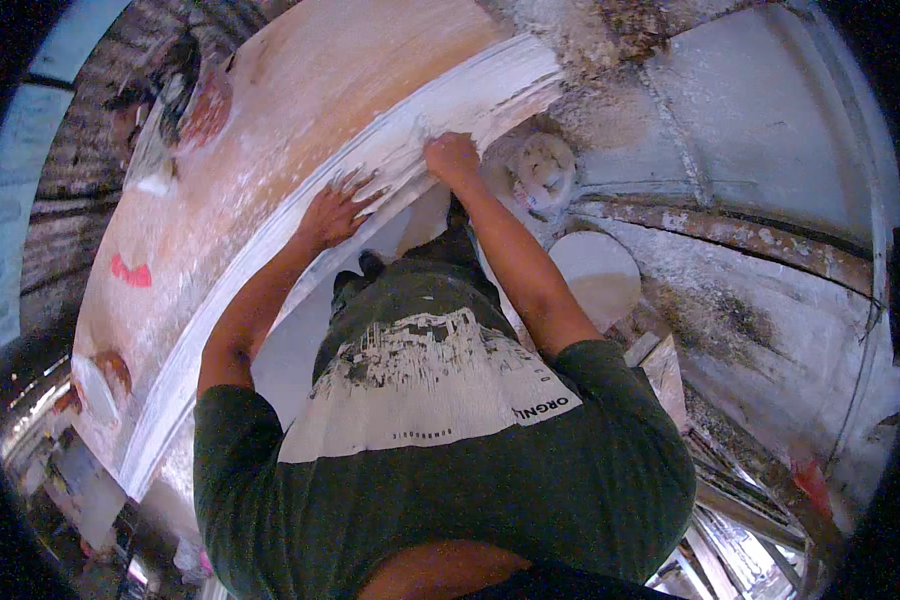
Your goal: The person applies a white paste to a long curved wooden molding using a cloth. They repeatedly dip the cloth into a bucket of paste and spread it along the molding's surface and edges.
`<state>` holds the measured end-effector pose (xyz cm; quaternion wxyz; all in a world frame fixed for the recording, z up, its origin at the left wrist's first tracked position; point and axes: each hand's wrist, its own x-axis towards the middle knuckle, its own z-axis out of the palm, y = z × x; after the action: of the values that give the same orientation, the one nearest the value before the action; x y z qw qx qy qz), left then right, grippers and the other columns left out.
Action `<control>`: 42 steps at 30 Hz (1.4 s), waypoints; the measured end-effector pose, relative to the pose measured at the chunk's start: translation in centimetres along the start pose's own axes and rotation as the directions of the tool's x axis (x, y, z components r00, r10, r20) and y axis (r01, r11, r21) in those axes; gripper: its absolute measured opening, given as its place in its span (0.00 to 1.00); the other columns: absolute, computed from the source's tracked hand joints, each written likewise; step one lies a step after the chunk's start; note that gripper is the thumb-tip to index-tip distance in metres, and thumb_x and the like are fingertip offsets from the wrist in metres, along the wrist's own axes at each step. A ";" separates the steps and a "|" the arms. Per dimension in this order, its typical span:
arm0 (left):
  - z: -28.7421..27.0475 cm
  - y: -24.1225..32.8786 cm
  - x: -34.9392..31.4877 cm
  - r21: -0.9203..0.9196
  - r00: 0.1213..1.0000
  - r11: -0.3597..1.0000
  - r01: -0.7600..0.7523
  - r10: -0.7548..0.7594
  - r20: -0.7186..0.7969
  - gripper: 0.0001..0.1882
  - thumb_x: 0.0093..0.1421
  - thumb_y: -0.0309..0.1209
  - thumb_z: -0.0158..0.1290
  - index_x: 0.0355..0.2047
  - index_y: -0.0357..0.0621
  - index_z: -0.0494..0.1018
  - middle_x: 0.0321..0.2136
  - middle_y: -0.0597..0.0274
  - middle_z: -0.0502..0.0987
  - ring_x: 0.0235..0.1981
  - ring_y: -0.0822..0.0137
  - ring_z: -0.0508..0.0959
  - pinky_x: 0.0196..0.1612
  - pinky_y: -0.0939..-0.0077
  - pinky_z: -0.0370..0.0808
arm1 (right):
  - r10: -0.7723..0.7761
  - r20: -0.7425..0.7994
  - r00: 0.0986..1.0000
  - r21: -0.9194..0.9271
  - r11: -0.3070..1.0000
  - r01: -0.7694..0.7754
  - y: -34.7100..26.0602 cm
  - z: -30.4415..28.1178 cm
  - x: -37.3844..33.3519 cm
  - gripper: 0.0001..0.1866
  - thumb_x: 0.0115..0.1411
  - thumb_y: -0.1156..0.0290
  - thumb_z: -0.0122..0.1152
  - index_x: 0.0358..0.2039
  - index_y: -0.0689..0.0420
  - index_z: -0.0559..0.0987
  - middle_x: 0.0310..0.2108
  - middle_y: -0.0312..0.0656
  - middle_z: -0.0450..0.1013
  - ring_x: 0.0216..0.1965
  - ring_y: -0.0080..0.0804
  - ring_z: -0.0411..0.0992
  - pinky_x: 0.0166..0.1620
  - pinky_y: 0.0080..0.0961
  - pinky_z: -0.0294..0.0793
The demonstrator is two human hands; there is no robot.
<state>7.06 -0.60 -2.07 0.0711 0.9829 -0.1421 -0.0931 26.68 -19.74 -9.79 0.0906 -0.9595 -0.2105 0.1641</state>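
A long white strip, like a plaster moulding with lengthwise ridges (395, 128), lies along the near edge of a wide tan work table (270, 110). On its near side my left hand (338, 213) rests with the fingers spread, whitish at the tips. Farther right along the same strip is my right hand (452, 158), its fingers curled in against the white surface. Whatever those fingers may hold is hidden under the hand.
Right of my right arm stand a white-crusted bucket (545, 168) and a round pale lid or tub (596, 275). A red scrap (130, 270) and a clear plastic bag (155, 165) lie on the table's left. A whitish wall (770, 130) rises at the right.
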 end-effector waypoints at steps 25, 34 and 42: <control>-0.6 4.3 39.2 -0.056 0.915 0.949 -0.310 0.281 -0.289 0.26 0.61 0.46 0.42 0.58 0.54 0.62 0.62 0.67 0.57 0.65 0.57 0.50 0.65 0.56 0.50 | -0.119 -0.130 0.984 -0.051 0.992 0.113 24.7 -6.3 14.7 0.12 0.54 0.66 0.49 0.30 0.59 0.78 0.33 0.55 0.73 0.35 0.49 0.72 0.39 0.45 0.71; -0.1 4.7 38.6 -0.127 0.905 0.989 0.076 -0.121 -0.409 0.30 0.62 0.55 0.37 0.61 0.57 0.59 0.62 0.62 0.57 0.63 0.56 0.55 0.62 0.59 0.58 | -0.448 -0.104 0.888 -0.524 0.784 0.334 19.3 -15.8 16.7 0.11 0.51 0.67 0.52 0.25 0.58 0.80 0.27 0.50 0.74 0.34 0.45 0.73 0.36 0.46 0.72; 0.0 2.5 11.0 -0.195 0.963 0.956 0.221 -0.245 -0.109 0.33 0.60 0.48 0.44 0.63 0.49 0.54 0.64 0.58 0.52 0.63 0.53 0.54 0.64 0.60 0.53 | -0.379 -0.150 0.913 -0.019 0.925 0.381 4.2 -5.8 3.5 0.18 0.49 0.61 0.56 0.30 0.65 0.78 0.36 0.57 0.72 0.41 0.56 0.70 0.48 0.49 0.68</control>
<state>16.76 -6.25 -3.46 0.1581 0.9862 -0.0112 -0.0483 33.26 -22.56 -6.36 0.1415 -0.9094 -0.3844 0.0717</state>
